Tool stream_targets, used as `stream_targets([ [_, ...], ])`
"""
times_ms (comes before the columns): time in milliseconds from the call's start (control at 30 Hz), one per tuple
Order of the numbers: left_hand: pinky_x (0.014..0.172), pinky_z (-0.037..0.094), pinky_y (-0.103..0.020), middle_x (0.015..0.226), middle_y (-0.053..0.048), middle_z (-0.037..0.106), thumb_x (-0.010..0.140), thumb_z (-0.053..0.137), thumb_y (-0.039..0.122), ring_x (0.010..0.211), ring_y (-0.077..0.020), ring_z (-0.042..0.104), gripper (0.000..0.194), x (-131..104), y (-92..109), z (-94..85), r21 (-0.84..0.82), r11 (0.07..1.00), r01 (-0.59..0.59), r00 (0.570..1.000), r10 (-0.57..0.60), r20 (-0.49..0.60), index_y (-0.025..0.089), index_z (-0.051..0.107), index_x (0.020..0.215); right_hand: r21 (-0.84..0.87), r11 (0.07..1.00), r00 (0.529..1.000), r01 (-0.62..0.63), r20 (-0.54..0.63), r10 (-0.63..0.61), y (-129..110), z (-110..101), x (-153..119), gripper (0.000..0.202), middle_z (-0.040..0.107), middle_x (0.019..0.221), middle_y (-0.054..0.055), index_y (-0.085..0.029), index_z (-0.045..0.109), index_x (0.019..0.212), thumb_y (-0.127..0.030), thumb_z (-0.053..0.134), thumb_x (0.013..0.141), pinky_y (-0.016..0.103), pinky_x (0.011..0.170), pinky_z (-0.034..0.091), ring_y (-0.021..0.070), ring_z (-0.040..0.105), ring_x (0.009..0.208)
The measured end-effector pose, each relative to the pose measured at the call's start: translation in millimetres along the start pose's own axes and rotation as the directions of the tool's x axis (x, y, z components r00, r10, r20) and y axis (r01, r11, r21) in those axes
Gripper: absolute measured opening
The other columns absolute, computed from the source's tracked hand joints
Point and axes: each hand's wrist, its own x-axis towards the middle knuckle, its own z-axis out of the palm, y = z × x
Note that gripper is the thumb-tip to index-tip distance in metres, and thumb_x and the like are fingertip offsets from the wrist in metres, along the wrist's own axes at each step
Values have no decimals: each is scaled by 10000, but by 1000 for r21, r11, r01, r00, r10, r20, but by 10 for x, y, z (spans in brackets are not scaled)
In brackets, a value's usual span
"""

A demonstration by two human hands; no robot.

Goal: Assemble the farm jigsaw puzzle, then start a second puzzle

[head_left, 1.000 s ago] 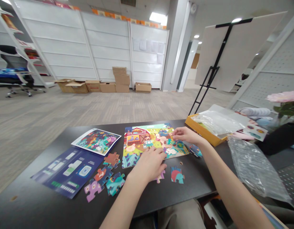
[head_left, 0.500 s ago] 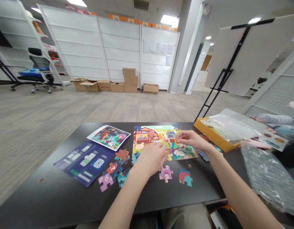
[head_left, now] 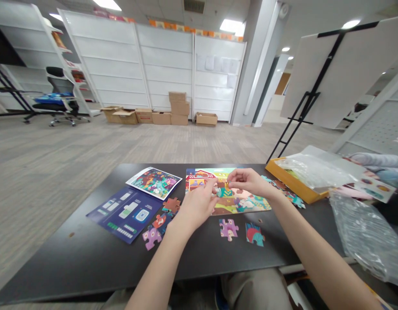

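A colourful farm puzzle (head_left: 255, 204) with a red barn lies at the far edge of the black table. Over its middle, my right hand (head_left: 247, 181) pinches a small brown puzzle piece (head_left: 223, 182) between thumb and fingers. My left hand (head_left: 200, 201) is over the puzzle's left part, its fingertips close to that piece; whether they grip anything is hidden. Nearer to me lie a purple piece (head_left: 228, 229) and a red and teal piece (head_left: 254, 234). More loose pieces, among them a purple one (head_left: 152, 237), lie left of my left forearm.
A dark blue leaflet (head_left: 121, 213) and a picture card (head_left: 154, 182) lie at the left. To the right are a yellow box (head_left: 291, 182) with plastic inside, loose pieces (head_left: 294, 199) beside it, and a clear plastic bag (head_left: 366, 237).
My right hand has moved left to the middle of the puzzle, close to my left hand. My left hand's fingers have risen towards it. The camera view has shifted slightly.
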Motion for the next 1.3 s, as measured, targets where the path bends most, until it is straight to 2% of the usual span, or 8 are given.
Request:
stream_targets([
  [200, 961, 521, -365, 1306, -82, 683, 936, 603, 322, 1177, -261, 656, 475, -62, -150, -149, 94, 995, -19, 999, 16, 42, 261, 516, 1399, -13, 1000, 998, -22, 53, 23, 179, 48, 62, 391, 712, 750, 20, -160, 675, 851, -469, 851, 690, 231, 564, 480, 127, 639, 643],
  [333, 1036, 484, -414, 1300, -98, 678, 900, 664, 357, 1244, -293, 602, 398, -74, -210, -93, 106, 990, -87, 991, 76, 109, 210, 631, 1268, -71, 988, 976, -141, 157, 150, 268, -18, -21, 388, 700, 691, 4, -161, 663, 834, -469, 845, 681, 219, 518, 436, 117, 610, 581],
  [433, 1023, 484, -422, 1242, -93, 693, 856, 722, 401, 1198, -299, 609, 429, -79, -194, -46, 107, 985, -137, 981, 120, 152, 224, 655, 1241, -96, 974, 955, -205, 199, 221, 254, -76, -71, 398, 709, 688, 9, -163, 660, 832, -481, 843, 677, 225, 523, 443, 129, 624, 585],
  [567, 1006, 484, -413, 1216, -78, 692, 807, 771, 419, 1176, -296, 604, 467, -79, -200, -50, 108, 981, -161, 971, 139, 193, 254, 661, 1229, -49, 977, 963, -208, 167, 213, 219, -67, -78, 418, 716, 698, 11, -165, 661, 864, -487, 845, 671, 222, 521, 434, 126, 620, 583],
  [733, 1003, 487, -427, 1203, -87, 694, 804, 773, 413, 1175, -306, 605, 497, -69, -258, -59, 146, 982, -117, 976, 86, 202, 242, 648, 1254, -11, 981, 968, -192, 164, 191, 229, 174, -26, 365, 724, 685, 19, -162, 660, 828, -443, 834, 672, 221, 520, 430, 135, 633, 588],
  [967, 976, 509, -395, 1267, -60, 677, 870, 702, 331, 1214, -281, 607, 397, -91, -192, -30, 156, 983, -92, 970, 53, 239, 302, 640, 1261, -120, 977, 976, -175, 113, 189, 314, 378, 13, 253, 732, 657, 18, -170, 692, 816, -379, 789, 710, 216, 495, 430, 148, 652, 578],
  [1133, 954, 528, -401, 1249, -67, 682, 883, 685, 345, 1208, -286, 610, 379, -97, -202, -5, 164, 981, -98, 973, 60, 225, 294, 641, 1256, -152, 977, 982, -152, 92, 167, 356, 406, 13, 235, 775, 742, 50, -171, 717, 802, -380, 787, 721, 229, 545, 494, 179, 710, 657],
  [1300, 993, 516, -420, 1262, -91, 669, 895, 670, 404, 1240, -301, 582, 402, -101, -169, 27, 195, 975, -111, 975, 70, 209, 260, 634, 1269, -225, 966, 988, -131, 52, 146, 278, 455, -12, 151, 774, 728, 38, -183, 724, 771, -323, 766, 734, 227, 538, 480, 178, 713, 651],
])
